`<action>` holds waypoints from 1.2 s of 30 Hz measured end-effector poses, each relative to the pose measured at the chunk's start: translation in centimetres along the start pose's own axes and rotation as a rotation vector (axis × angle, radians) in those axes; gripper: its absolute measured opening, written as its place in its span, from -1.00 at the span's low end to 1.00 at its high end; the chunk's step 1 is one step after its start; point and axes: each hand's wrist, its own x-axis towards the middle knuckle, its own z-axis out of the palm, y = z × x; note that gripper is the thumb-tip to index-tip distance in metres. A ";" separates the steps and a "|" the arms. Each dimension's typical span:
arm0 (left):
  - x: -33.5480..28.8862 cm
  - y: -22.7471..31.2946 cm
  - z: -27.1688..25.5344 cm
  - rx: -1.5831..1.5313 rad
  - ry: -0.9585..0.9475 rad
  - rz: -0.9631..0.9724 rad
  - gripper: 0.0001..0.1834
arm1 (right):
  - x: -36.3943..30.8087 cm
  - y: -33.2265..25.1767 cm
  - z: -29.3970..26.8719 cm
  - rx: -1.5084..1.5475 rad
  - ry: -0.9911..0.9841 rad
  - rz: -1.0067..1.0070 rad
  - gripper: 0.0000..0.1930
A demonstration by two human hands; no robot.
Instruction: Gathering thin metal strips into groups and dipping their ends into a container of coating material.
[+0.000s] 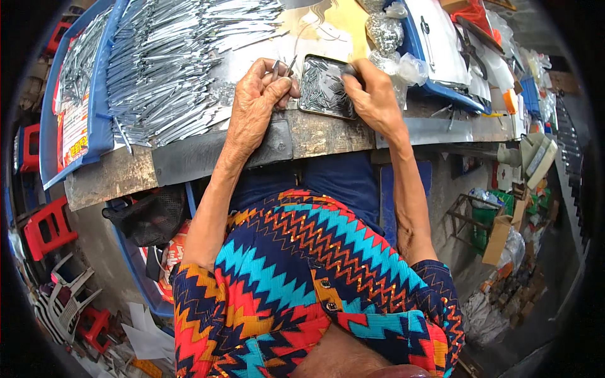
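My left hand (255, 104) is closed in a pinch, with slim pointed metal pieces (290, 65) sticking up between its fingers. Just right of it lies a shallow dark-rimmed tray (328, 115) of small grey metal pins (318, 88). My right hand (376, 97) reaches over the tray's right side, its fingers curled together; what they hold, if anything, is hidden. To the left of my hands, a large pile of long thin silvery metal pieces (170, 69) spreads across the worktable (328, 132).
A blue bin (101, 94) of similar metal pieces stands far left. Clear plastic bags (384, 34) sit behind my right hand, beside another blue tray (450, 96) with papers and tools. Red stools (47, 230) and a dark mesh bag (148, 217) are at lower left.
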 end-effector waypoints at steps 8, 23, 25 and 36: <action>0.0 0.1 0.3 -0.003 -0.033 -0.005 -0.87 | -9.2 0.8 -9.3 0.072 -0.309 0.248 -0.88; 0.0 0.2 0.5 0.040 -0.043 -0.021 -0.83 | -3.8 -0.6 -3.6 0.232 -0.117 0.244 -0.83; 0.0 0.1 0.4 0.056 -0.043 -0.034 -0.81 | -1.2 -0.5 -1.4 0.070 -0.030 0.084 -0.86; 0.0 0.3 0.3 0.082 -0.077 -0.039 -0.82 | 2.5 2.1 3.3 -0.285 0.136 -0.273 -0.91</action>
